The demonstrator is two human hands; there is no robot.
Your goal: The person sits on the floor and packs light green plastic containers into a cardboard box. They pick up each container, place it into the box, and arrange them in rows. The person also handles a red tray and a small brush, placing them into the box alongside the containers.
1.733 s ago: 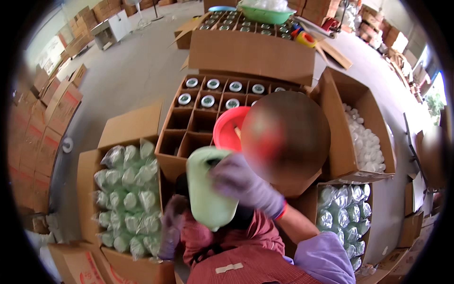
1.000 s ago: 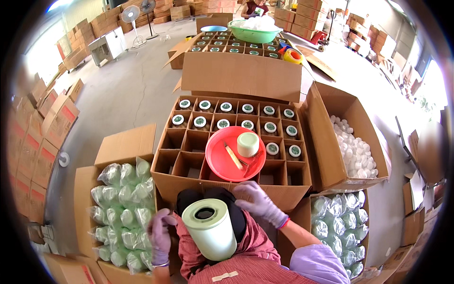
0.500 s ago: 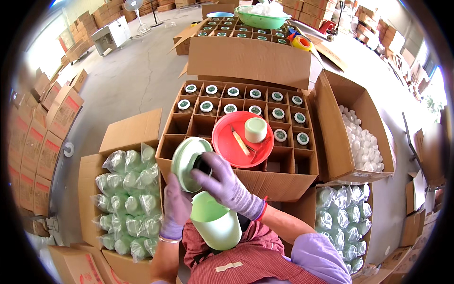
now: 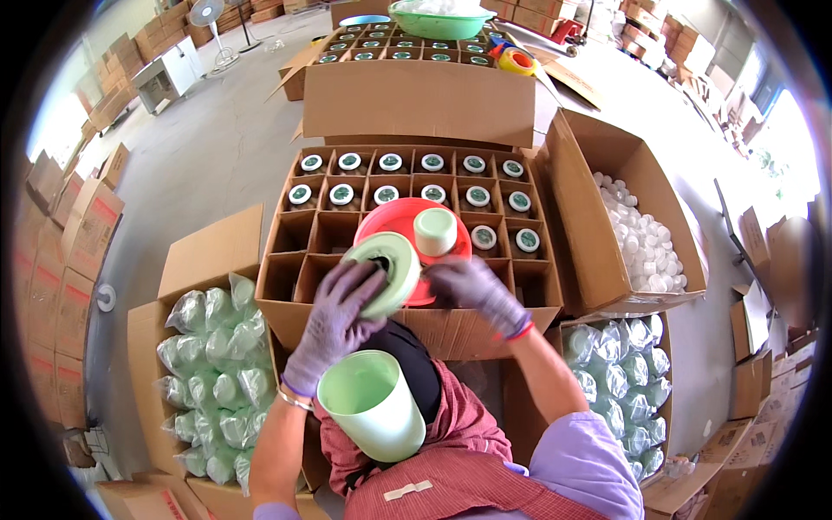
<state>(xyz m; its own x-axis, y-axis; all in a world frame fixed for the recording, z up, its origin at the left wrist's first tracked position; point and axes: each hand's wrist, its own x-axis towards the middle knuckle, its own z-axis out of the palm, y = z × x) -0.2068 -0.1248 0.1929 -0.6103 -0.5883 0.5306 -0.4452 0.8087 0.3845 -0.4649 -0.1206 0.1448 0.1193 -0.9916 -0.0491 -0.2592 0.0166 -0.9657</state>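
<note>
Grey floor (image 4: 230, 139), red-printed stacked cartons (image 4: 74, 295), red basin (image 4: 374, 224) on partitioned carton (image 4: 451, 340), left hand's (image 4: 336, 319) fingers clasping green lid (image 4: 404, 264), right hand's (image 4: 478, 293) finger hold indeterminable

A dark-red apron (image 4: 485, 485) with a fine check covers the lap, a narrow off-white strip (image 4: 408, 490) set across its front. Black cloth (image 4: 407, 351) shows beyond the apron's far edge. To the apron's right is a loose lavender sleeve (image 4: 582, 464). Beyond the apron, the left hand (image 4: 340, 308) and right hand (image 4: 472, 288) wear greyish-lilac knitted gloves (image 4: 322, 342) with purple cuffs; a silvery bracelet (image 4: 295, 399) circles the left wrist, a red band (image 4: 521, 331) the right.
</note>
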